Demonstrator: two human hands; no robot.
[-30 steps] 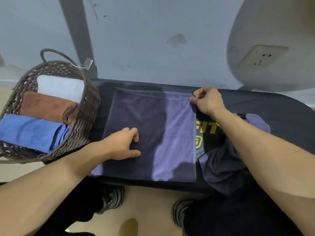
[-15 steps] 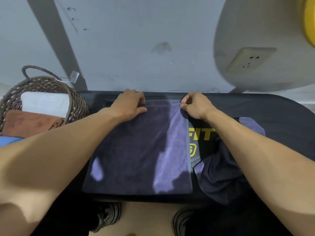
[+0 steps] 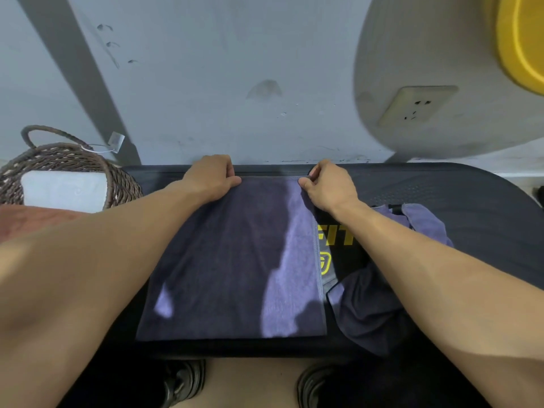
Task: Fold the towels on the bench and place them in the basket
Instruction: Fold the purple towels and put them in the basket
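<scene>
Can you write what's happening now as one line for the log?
step: folding | left hand: grips towel far corner | right hand: pinches other far corner | basket: not yet

A towel (image 3: 235, 260) lay flat on the bench (image 3: 441, 195) before me. The basket (image 3: 73, 160) stood at the far left, a crumpled towel (image 3: 374, 307) just right of the flat one.

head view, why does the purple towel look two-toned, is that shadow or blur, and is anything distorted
Head view: shadow, not blur; the purple towel is dark where the arms and hands block the light, with a lit strip on its right. Head view: wide-angle lens bows the bench edge and swells the forearms; the wall socket looks slightly soft.
</scene>
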